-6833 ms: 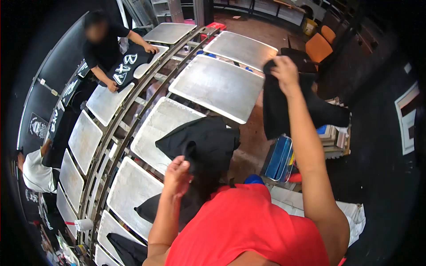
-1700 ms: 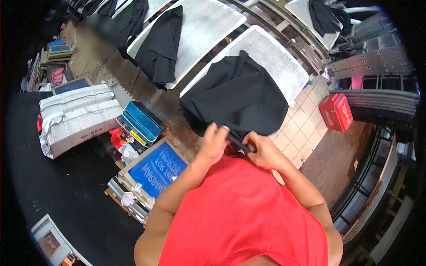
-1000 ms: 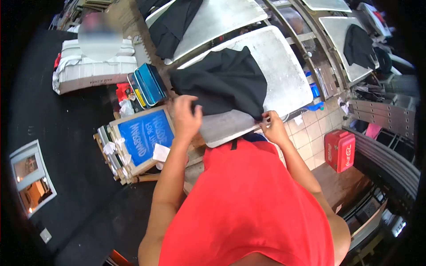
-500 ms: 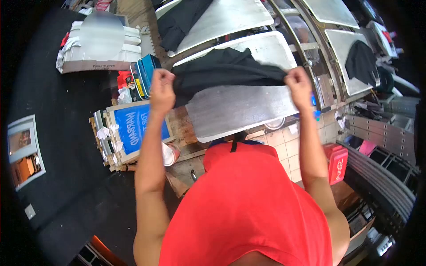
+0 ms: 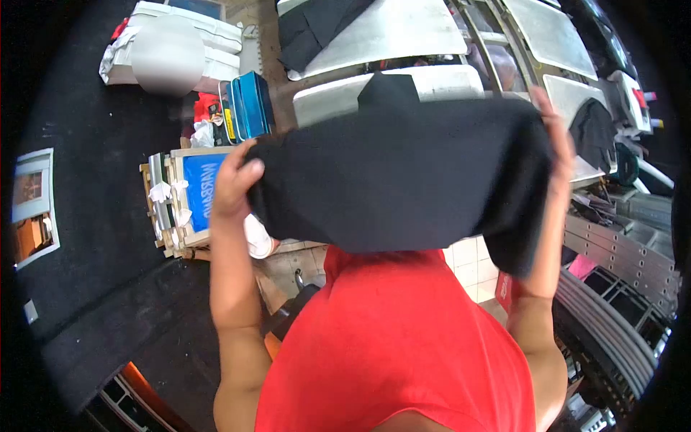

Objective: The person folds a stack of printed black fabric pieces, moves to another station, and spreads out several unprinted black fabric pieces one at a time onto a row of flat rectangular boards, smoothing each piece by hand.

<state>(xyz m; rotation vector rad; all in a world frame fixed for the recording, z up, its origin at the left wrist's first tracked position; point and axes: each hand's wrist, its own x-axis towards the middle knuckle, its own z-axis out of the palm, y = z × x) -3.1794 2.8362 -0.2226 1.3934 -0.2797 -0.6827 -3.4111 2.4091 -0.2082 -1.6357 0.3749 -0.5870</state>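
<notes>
A black cloth [image 5: 396, 173] is spread between my two hands, above a white-edged board [image 5: 324, 104] and in front of my red top. Whether it is a whole garment or a cut piece cannot be made out. My left hand [image 5: 237, 180] is closed on its left edge, thumb on top. My right hand [image 5: 557, 147], smeared by motion, holds the right side with its fingers long and pointing up; its thumb is hidden. One end of the cloth hangs beside my right forearm, and a corner [image 5: 389, 92] sticks up at the far side.
More boards stand beyond, one with a black cloth [image 5: 317, 32] and another, at right, with a black cloth [image 5: 594, 133]. At left are a blue printed frame [image 5: 201, 191], a teal case [image 5: 248, 104] and a white stack [image 5: 119, 54]. Metal racking [image 5: 619, 252] stands at right.
The cloth has come up off the board and nearer to me, opening out wider. My hands have moved apart; the right has gone outward and its fingers have straightened.
</notes>
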